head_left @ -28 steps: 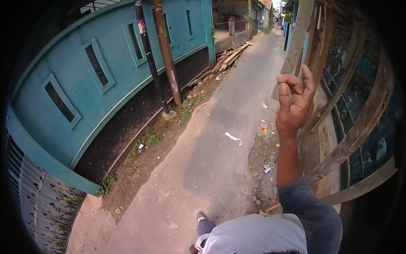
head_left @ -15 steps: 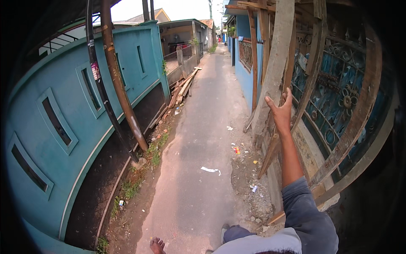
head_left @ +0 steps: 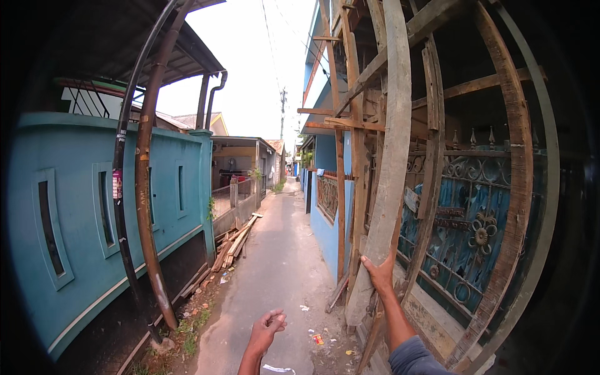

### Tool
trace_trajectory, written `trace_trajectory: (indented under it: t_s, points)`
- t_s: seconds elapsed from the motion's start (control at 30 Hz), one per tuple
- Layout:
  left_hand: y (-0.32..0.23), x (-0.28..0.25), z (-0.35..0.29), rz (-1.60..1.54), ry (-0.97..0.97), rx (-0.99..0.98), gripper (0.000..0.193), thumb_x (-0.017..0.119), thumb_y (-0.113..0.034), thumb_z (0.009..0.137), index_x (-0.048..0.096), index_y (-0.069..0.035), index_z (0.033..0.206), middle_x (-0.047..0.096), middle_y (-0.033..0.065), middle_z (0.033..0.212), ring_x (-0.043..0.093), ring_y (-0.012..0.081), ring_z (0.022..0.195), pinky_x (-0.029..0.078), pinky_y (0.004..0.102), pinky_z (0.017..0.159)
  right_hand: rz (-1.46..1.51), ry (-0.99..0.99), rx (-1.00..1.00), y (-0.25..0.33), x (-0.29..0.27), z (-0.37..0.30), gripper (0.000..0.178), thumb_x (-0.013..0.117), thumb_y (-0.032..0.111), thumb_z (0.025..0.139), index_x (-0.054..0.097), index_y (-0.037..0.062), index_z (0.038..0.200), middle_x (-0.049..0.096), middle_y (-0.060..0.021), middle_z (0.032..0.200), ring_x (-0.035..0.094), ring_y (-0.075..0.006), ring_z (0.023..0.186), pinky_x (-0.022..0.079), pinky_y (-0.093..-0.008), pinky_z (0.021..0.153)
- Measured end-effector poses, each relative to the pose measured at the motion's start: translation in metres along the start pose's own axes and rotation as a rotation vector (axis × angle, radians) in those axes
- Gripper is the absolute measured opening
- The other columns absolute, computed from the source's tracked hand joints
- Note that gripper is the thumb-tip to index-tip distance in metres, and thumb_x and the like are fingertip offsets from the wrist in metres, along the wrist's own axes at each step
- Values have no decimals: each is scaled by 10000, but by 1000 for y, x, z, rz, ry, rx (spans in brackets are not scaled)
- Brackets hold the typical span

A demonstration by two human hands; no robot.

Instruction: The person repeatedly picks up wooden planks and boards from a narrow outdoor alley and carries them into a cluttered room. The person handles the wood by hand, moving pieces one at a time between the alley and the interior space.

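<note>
A long grey wooden plank (head_left: pixel 390 156) stands steeply upright on the right, leaning slightly, its lower end near the road edge. My right hand (head_left: pixel 380 274) grips its lower part, thumb lying across the front face and fingers toward its right edge, partly hidden. My left hand (head_left: pixel 267 330) is raised over the road, left of the plank and apart from it. Its fingers are loosely bent and spaced, and nothing shows in them.
Timber props and crosspieces (head_left: pixel 356 125) rise behind the plank. An ornate metal fence (head_left: pixel 475 219) stands at right. A teal wall (head_left: pixel 81 206) and two poles (head_left: pixel 145 169) line the left. Stacked boards (head_left: pixel 236 240) lie farther along the narrow road (head_left: pixel 269 262), with litter (head_left: pixel 317 339) at its edge.
My view has tilted up, showing more sky and the plank's upper part. My left hand has come up from the lower edge. My right hand has closed on the plank.
</note>
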State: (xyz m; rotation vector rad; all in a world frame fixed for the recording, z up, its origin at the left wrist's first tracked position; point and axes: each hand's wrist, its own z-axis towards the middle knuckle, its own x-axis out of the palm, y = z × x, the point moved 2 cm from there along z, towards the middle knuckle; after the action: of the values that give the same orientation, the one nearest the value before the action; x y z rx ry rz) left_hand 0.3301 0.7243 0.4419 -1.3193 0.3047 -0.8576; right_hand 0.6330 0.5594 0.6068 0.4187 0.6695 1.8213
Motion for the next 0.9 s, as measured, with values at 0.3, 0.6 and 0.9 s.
trace_trajectory:
  t_s: [0.3, 0.6, 0.9]
  points:
    - [-195, 151, 153, 84, 639, 569, 592, 639, -325, 954, 455, 54, 1370, 573, 177, 1282, 564, 225, 1189, 472, 341, 1000, -118, -113, 60, 29, -22, -52, 831, 820, 372, 713, 452, -36, 1336, 610, -185, 1206, 594, -292, 1120, 447, -388, 982]
    - [-322, 297, 209, -255, 921, 620, 1012, 663, -642, 827, 322, 91, 1437, 464, 258, 1384, 452, 312, 1317, 348, 433, 1104, -224, -252, 98, 91, -21, -126, 803, 811, 359, 695, 471, -51, 1297, 621, -153, 1168, 600, -244, 1076, 461, -375, 951]
    - [-350, 307, 139, -459, 1116, 485, 1181, 758, -747, 636, 351, 56, 1402, 471, 259, 1327, 413, 348, 1306, 288, 490, 1106, -305, -306, 168, 123, -16, -187, 781, 828, 311, 705, 466, -46, 1298, 615, -156, 1171, 591, -232, 1088, 462, -373, 956]
